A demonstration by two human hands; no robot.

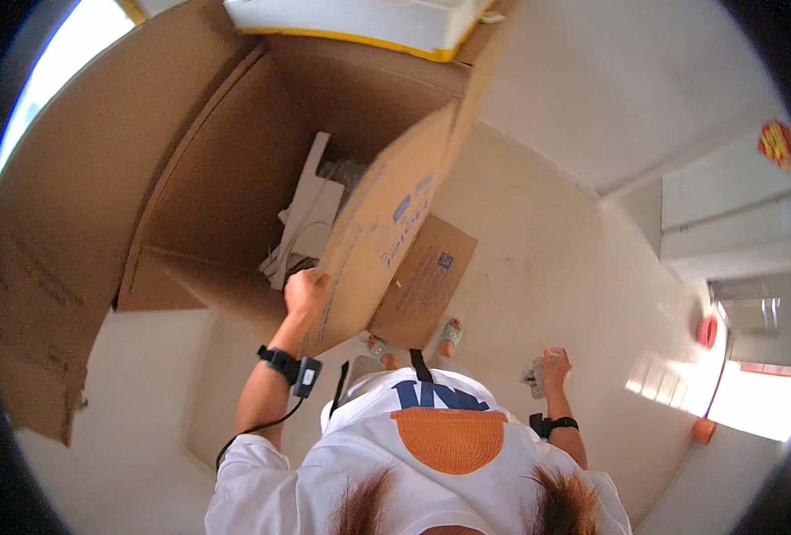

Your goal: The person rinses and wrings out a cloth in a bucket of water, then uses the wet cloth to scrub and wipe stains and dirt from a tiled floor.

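A large open cardboard box [228, 154] stands in front of me, its printed flap [382, 214] swung out towards the right. My left hand [305, 292] is at the inner edge of that flap, with a dark item partly hidden beside the fingers; whether it grips either one is not clear. Inside the box lie a white angular piece, perhaps foam or board [312, 207], and some crumpled clear material. My right hand [556, 366] hangs low at my right side, closed on a small greyish crumpled cloth-like thing [534, 378].
A smaller closed cardboard box [422, 281] sits on the pale floor beside my feet. At the top, a white item with a yellow edge [349, 23] rests by the large box. Towards the right are a pale wall [636, 87] and an orange-red container [704, 430].
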